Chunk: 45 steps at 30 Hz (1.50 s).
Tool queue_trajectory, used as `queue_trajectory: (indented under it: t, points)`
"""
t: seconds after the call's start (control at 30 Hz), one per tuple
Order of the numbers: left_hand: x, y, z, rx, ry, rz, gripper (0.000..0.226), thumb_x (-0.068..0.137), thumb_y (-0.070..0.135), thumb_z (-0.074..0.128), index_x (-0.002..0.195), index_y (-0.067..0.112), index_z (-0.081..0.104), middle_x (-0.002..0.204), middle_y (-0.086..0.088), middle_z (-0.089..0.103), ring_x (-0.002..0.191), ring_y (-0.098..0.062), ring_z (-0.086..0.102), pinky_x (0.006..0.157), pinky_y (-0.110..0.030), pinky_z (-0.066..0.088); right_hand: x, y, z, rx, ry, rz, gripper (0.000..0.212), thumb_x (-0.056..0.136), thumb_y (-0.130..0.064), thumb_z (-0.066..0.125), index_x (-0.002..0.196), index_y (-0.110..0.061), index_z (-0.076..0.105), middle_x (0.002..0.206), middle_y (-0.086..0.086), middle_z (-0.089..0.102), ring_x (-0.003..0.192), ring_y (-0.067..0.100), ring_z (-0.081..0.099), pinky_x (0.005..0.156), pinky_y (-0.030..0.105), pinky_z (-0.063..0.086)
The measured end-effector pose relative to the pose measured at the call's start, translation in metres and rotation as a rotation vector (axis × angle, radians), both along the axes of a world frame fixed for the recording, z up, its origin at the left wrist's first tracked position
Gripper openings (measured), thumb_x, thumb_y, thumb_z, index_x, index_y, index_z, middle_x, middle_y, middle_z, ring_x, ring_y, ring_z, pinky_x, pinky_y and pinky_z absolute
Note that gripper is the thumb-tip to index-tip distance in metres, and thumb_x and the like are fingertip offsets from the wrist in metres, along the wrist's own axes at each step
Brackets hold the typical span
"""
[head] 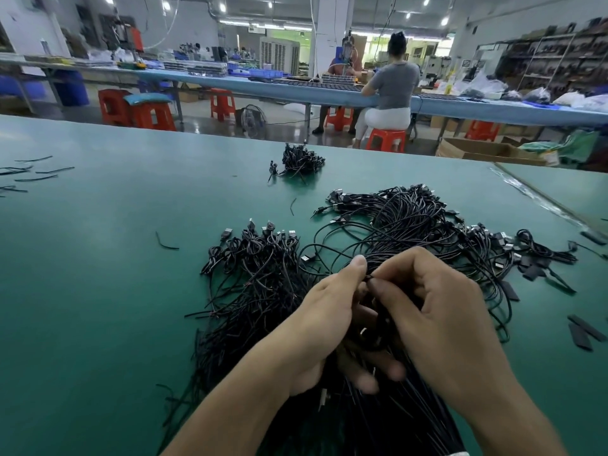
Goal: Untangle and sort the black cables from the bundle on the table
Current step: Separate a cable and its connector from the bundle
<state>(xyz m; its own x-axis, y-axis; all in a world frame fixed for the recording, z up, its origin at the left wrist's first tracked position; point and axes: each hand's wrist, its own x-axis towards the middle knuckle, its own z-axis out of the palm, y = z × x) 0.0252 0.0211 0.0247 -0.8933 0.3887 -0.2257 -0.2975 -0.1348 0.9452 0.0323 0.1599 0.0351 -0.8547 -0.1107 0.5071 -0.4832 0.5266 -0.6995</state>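
Note:
A big tangled bundle of black cables [411,222] with USB plugs spreads over the green table [98,258], right of centre. Left of it lies a row of coiled, tied cables [256,245] with loose wire ends fanning toward me. My left hand [325,320] and my right hand [437,311] meet above the pile, both gripping a handful of black cables [371,327]; the thumbs and forefingers pinch the strands at the top. More cables run down under my wrists toward the near edge.
A small heap of black cables [301,161] sits farther back. Short cut wire pieces [33,174] lie at the far left, black flat sleeves [585,330] at the right. A person on a red stool [385,139] works at another bench beyond the table.

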Motion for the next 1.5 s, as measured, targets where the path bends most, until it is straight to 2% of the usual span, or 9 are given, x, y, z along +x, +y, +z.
queue_trajectory:
  t: [0.1, 0.2, 0.43, 0.53, 0.87, 1.0, 1.1, 1.3, 1.5]
  points:
    - [-0.002, 0.002, -0.004, -0.078, -0.037, 0.064, 0.069, 0.097, 0.068, 0.034, 0.099, 0.005, 0.060, 0.063, -0.012, 0.063, 0.030, -0.011, 0.045, 0.033, -0.011, 0.027, 0.000, -0.001, -0.001, -0.085, -0.005, 0.030, 0.022, 0.087, -0.009, 0.071, 0.079, -0.027, 0.062, 0.071, -0.013, 0.069, 0.043, 0.005, 0.060, 0.046, 0.015, 0.046]
    - [-0.004, 0.001, -0.005, -0.101, -0.021, 0.048, 0.068, 0.092, 0.076, 0.029, 0.086, 0.015, 0.058, 0.056, -0.006, 0.058, 0.030, -0.009, 0.030, 0.036, -0.010, 0.020, -0.001, -0.003, -0.002, -0.067, 0.036, 0.015, 0.023, 0.085, -0.008, 0.072, 0.080, -0.029, 0.063, 0.077, -0.016, 0.069, 0.063, 0.003, 0.065, 0.057, 0.012, 0.048]
    - [-0.005, -0.008, -0.004, -0.098, 0.088, -0.129, 0.073, 0.095, 0.071, 0.021, 0.065, 0.019, 0.062, 0.052, 0.004, 0.045, 0.033, -0.006, 0.025, 0.036, -0.011, 0.018, -0.006, 0.004, -0.004, -0.182, -0.055, 0.089, 0.022, 0.090, -0.009, 0.067, 0.082, -0.029, 0.063, 0.066, -0.002, 0.067, 0.048, 0.013, 0.062, 0.051, 0.024, 0.051]
    - [-0.005, -0.006, -0.005, -0.102, 0.112, -0.134, 0.060, 0.098, 0.064, 0.028, 0.061, 0.024, 0.053, 0.051, 0.007, 0.037, 0.035, -0.006, 0.024, 0.036, -0.011, 0.018, -0.009, 0.011, -0.004, -0.142, -0.039, 0.078, 0.017, 0.085, -0.013, 0.072, 0.081, -0.029, 0.068, 0.074, -0.009, 0.072, 0.067, 0.009, 0.069, 0.061, 0.020, 0.052]
    - [-0.021, -0.017, -0.016, -0.365, 0.429, 0.253, 0.049, 0.098, 0.048, 0.040, 0.054, 0.027, 0.036, 0.047, 0.011, 0.030, 0.038, -0.009, 0.021, 0.036, -0.016, 0.018, -0.015, 0.024, -0.012, -0.058, -0.279, -0.052, 0.018, 0.086, -0.045, 0.060, 0.100, -0.039, 0.070, 0.091, -0.015, 0.072, 0.087, -0.005, 0.065, 0.079, 0.019, 0.050]
    - [-0.030, -0.035, -0.015, -0.413, 0.484, 0.505, 0.052, 0.100, 0.048, 0.041, 0.053, 0.028, 0.028, 0.048, 0.009, 0.028, 0.043, -0.013, 0.018, 0.042, -0.024, 0.018, -0.012, 0.016, -0.020, 0.201, -0.429, -0.192, 0.017, 0.089, -0.045, 0.065, 0.101, -0.034, 0.060, 0.091, -0.015, 0.063, 0.082, -0.002, 0.059, 0.068, 0.018, 0.045]
    - [-0.031, -0.035, -0.016, -0.473, 0.531, 0.540, 0.051, 0.093, 0.055, 0.038, 0.054, 0.026, 0.024, 0.050, 0.008, 0.026, 0.047, -0.014, 0.020, 0.051, -0.033, 0.020, -0.005, -0.004, -0.029, 0.394, -0.500, -0.033, 0.011, 0.089, -0.039, 0.069, 0.093, -0.032, 0.062, 0.085, -0.014, 0.064, 0.078, 0.001, 0.062, 0.075, 0.026, 0.053]
    - [-0.032, -0.033, -0.019, -0.522, 0.491, 0.482, 0.049, 0.085, 0.057, 0.039, 0.051, 0.025, 0.024, 0.050, 0.010, 0.023, 0.051, -0.016, 0.020, 0.057, -0.041, 0.024, 0.008, -0.035, -0.048, 0.657, -0.350, 0.112, 0.038, 0.098, -0.045, 0.051, 0.135, -0.038, 0.045, 0.118, -0.012, 0.050, 0.118, 0.013, 0.045, 0.093, 0.029, 0.043]
    - [-0.030, -0.031, -0.019, -0.465, 0.441, 0.475, 0.050, 0.088, 0.057, 0.036, 0.050, 0.027, 0.022, 0.051, 0.010, 0.024, 0.051, -0.016, 0.020, 0.059, -0.044, 0.023, 0.011, -0.041, -0.047, 0.587, -0.300, 0.051, 0.014, 0.097, -0.038, 0.053, 0.105, -0.028, 0.060, 0.101, -0.011, 0.058, 0.098, 0.010, 0.054, 0.078, 0.027, 0.047]
